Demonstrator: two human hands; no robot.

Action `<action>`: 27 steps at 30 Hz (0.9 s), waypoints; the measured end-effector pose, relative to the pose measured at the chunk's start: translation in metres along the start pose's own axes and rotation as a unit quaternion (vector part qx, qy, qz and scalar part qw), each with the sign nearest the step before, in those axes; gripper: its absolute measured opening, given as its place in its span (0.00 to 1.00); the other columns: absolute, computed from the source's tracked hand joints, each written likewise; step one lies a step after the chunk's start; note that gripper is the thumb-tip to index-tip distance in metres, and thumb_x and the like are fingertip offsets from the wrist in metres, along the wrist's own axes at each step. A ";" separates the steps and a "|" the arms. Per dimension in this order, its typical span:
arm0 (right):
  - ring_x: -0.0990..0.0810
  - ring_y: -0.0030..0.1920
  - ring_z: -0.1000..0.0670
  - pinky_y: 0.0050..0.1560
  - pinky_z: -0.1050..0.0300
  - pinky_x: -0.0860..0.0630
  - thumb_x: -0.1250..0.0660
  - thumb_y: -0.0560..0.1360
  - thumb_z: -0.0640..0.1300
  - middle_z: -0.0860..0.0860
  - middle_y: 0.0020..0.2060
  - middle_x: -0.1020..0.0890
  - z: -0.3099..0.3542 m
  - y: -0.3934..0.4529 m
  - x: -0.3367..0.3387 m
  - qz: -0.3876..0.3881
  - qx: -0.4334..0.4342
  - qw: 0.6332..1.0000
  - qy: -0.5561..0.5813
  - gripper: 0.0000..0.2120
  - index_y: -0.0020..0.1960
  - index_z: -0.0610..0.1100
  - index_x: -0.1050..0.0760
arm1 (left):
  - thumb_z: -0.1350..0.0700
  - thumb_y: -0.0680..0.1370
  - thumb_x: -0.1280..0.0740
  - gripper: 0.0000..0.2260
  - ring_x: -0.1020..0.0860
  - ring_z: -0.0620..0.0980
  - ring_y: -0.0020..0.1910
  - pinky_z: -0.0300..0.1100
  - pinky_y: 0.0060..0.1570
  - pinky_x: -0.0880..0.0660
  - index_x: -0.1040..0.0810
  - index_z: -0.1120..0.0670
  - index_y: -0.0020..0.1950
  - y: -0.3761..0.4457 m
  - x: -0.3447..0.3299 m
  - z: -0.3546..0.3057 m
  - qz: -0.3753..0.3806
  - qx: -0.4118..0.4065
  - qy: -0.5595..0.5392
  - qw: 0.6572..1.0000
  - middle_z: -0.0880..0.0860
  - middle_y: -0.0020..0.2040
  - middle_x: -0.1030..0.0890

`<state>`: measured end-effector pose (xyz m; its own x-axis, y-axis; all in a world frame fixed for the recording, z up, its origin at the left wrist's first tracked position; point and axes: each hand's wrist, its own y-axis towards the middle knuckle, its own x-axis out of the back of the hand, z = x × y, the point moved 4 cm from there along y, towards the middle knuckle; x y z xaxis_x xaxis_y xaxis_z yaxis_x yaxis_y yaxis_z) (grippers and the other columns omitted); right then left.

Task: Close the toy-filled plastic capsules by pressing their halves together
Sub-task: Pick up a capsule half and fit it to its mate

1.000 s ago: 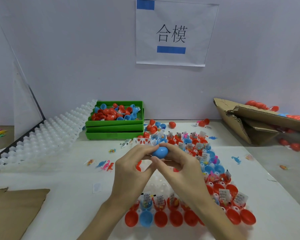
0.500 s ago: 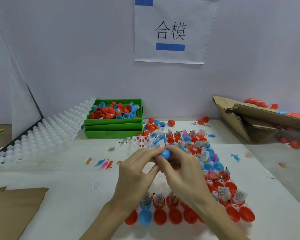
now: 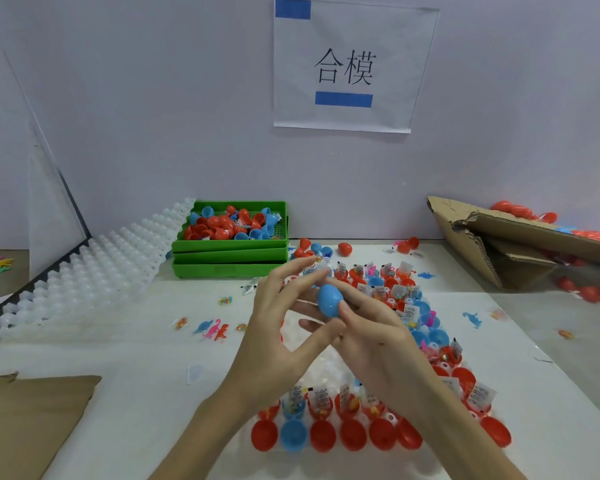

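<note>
A closed blue capsule (image 3: pixel 329 300) is held above the table between the thumb and fingers of my right hand (image 3: pixel 378 337). My left hand (image 3: pixel 274 327) sits just left of it with fingers spread apart, holding nothing. Below both hands lies a clear tray (image 3: pixel 321 367) with rows of open red and blue capsule halves (image 3: pixel 326 434), several carrying small packaged toys (image 3: pixel 321 398). More filled halves (image 3: pixel 395 292) run along the tray's far and right side.
Stacked green bins (image 3: pixel 229 252) with loose red and blue halves stand at the back. Empty white trays (image 3: pixel 94 268) lean at the left. A torn cardboard box (image 3: pixel 513 244) lies at the right, brown cardboard (image 3: pixel 25 420) at the near left. Small toy dinosaurs (image 3: pixel 213 329) are scattered on the table.
My left hand has let go of the blue capsule and spread its fingers. The capsule now stands more upright in my right hand's fingertips.
</note>
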<state>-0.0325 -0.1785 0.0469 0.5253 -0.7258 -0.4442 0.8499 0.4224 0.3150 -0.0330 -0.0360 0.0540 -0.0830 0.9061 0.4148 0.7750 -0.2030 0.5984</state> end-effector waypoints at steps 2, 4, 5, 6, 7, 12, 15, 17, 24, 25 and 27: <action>0.27 0.73 0.35 0.71 0.46 0.26 0.39 0.84 0.37 0.37 0.71 0.24 0.000 -0.001 -0.003 0.039 -0.018 0.997 0.059 0.19 0.73 0.37 0.26 | 0.45 0.78 0.29 0.20 0.32 0.44 0.76 0.40 0.72 0.32 0.23 0.41 0.70 0.002 0.000 0.000 -0.001 0.001 -0.011 1.000 0.35 0.73 0.29; 0.29 0.74 0.34 0.73 0.45 0.29 0.38 0.84 0.38 0.36 0.72 0.26 0.000 -0.001 -0.005 0.056 -0.026 0.993 0.099 0.19 0.74 0.35 0.28 | 0.48 0.77 0.27 0.18 0.27 0.45 0.73 0.41 0.69 0.27 0.20 0.44 0.67 0.003 0.002 0.000 -0.011 -0.009 -0.030 0.999 0.38 0.69 0.24; 0.30 0.75 0.33 0.74 0.45 0.29 0.38 0.84 0.39 0.35 0.73 0.27 0.000 0.000 -0.006 0.059 -0.028 0.991 0.115 0.20 0.74 0.33 0.29 | 0.50 0.76 0.25 0.17 0.25 0.47 0.71 0.43 0.68 0.25 0.19 0.47 0.65 0.003 0.004 0.000 -0.017 -0.013 -0.037 0.999 0.40 0.67 0.22; 0.30 0.75 0.33 0.73 0.45 0.29 0.38 0.85 0.40 0.34 0.73 0.27 -0.001 0.000 -0.007 0.061 -0.029 0.990 0.124 0.21 0.74 0.31 0.31 | 0.52 0.75 0.24 0.17 0.24 0.50 0.69 0.46 0.66 0.23 0.18 0.49 0.64 0.003 0.006 0.000 -0.021 -0.017 -0.039 0.999 0.42 0.65 0.21; 0.30 0.75 0.34 0.72 0.47 0.28 0.39 0.85 0.41 0.35 0.72 0.26 -0.002 0.001 -0.008 0.063 -0.026 0.990 0.124 0.20 0.74 0.31 0.31 | 0.53 0.74 0.23 0.17 0.23 0.52 0.68 0.49 0.65 0.22 0.17 0.50 0.63 0.003 0.006 -0.001 -0.025 -0.022 -0.040 0.999 0.44 0.64 0.21; 0.25 0.73 0.39 0.69 0.52 0.25 0.38 0.84 0.42 0.38 0.69 0.22 -0.002 0.002 -0.010 0.055 -0.020 0.994 0.092 0.18 0.72 0.35 0.26 | 0.60 0.74 0.23 0.17 0.22 0.54 0.66 0.48 0.63 0.20 0.15 0.54 0.62 0.002 0.006 -0.007 -0.035 -0.064 -0.027 0.997 0.47 0.62 0.20; 0.24 0.71 0.39 0.69 0.52 0.25 0.40 0.84 0.41 0.38 0.68 0.22 -0.002 0.002 -0.009 0.046 -0.013 0.996 0.074 0.19 0.71 0.33 0.26 | 0.63 0.74 0.23 0.17 0.21 0.52 0.66 0.41 0.64 0.22 0.15 0.55 0.63 0.001 0.007 -0.010 -0.042 -0.093 -0.001 0.995 0.48 0.62 0.20; 0.24 0.71 0.39 0.69 0.52 0.25 0.40 0.85 0.41 0.38 0.68 0.22 -0.002 0.002 -0.008 0.043 -0.005 0.997 0.058 0.19 0.71 0.33 0.27 | 0.64 0.74 0.23 0.17 0.21 0.51 0.66 0.38 0.64 0.23 0.15 0.56 0.63 0.000 0.008 -0.012 -0.046 -0.105 0.000 0.993 0.49 0.63 0.19; 0.21 0.66 0.39 0.68 0.50 0.24 0.40 0.83 0.41 0.39 0.65 0.20 0.002 0.001 -0.005 0.040 0.017 0.999 0.006 0.18 0.70 0.34 0.25 | 0.61 0.76 0.26 0.17 0.22 0.50 0.68 0.38 0.67 0.25 0.16 0.58 0.65 0.000 0.007 -0.017 -0.041 -0.124 -0.002 0.991 0.50 0.65 0.19; 0.21 0.67 0.39 0.68 0.50 0.24 0.40 0.83 0.41 0.39 0.65 0.21 0.001 0.001 -0.005 0.036 0.014 0.999 0.012 0.18 0.70 0.33 0.26 | 0.62 0.76 0.26 0.17 0.22 0.50 0.68 0.38 0.66 0.25 0.16 0.58 0.65 0.000 0.007 -0.016 -0.039 -0.122 0.000 0.992 0.50 0.65 0.19; 0.21 0.67 0.39 0.67 0.51 0.23 0.39 0.84 0.41 0.39 0.64 0.20 -0.001 0.002 -0.004 0.024 0.005 0.999 0.027 0.18 0.70 0.34 0.25 | 0.64 0.75 0.24 0.18 0.22 0.49 0.67 0.36 0.66 0.25 0.16 0.57 0.65 0.002 0.008 -0.013 -0.032 -0.111 0.009 0.993 0.50 0.64 0.19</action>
<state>-0.0329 -0.1740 0.0488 0.5667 -0.6748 -0.4728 0.8237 0.4500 0.3450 -0.0403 -0.0344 0.0675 -0.1409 0.9130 0.3828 0.6112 -0.2240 0.7591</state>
